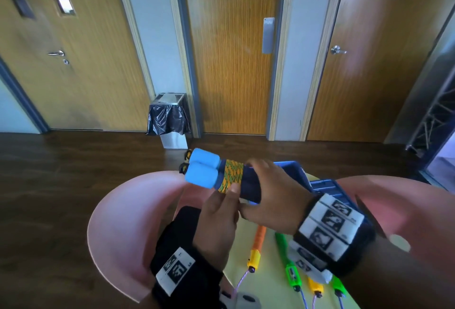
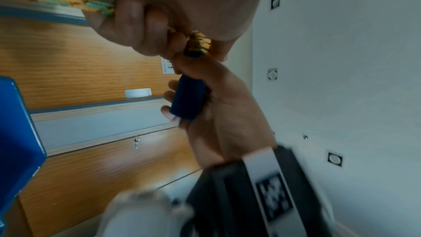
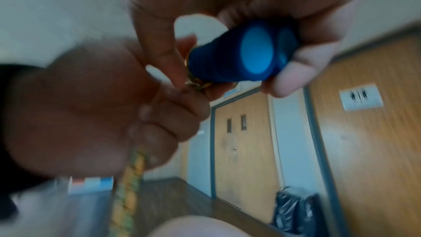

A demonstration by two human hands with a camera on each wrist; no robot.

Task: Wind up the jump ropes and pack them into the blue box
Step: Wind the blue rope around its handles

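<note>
Right hand (image 1: 272,195) wraps its fingers and thumb around the dark blue shafts of the two handles (image 1: 216,177), held side by side in the air above the table's (image 1: 268,279) far edge. Handles: pale blue foam caps at the left ends, navy middles; right wrist view shows a round light-blue end face (image 3: 257,54). Orange-and-green braided rope (image 1: 231,175) is coiled in tight turns around both handles, just right of the foam caps.

Left hand (image 1: 218,222), below and nearer, pinches the rope at the coil with thumb on top; a loose stretch runs out of its curled fingers (image 3: 157,132) in the right wrist view.

Blue box (image 1: 317,183) sits on the table behind and right of the right hand, partly hidden by the wrist.

Near on the pale yellow table: an orange handle (image 1: 257,247), a green handle (image 1: 286,262), with purple cords (image 1: 240,284) trailing toward the near edge. Further yellow and green handle ends show under the right wrist.

Pink chair backs (image 1: 123,222) left and right of the table. Bin with black liner (image 1: 170,116) against the far wall, beside the restroom door (image 1: 231,62).
</note>
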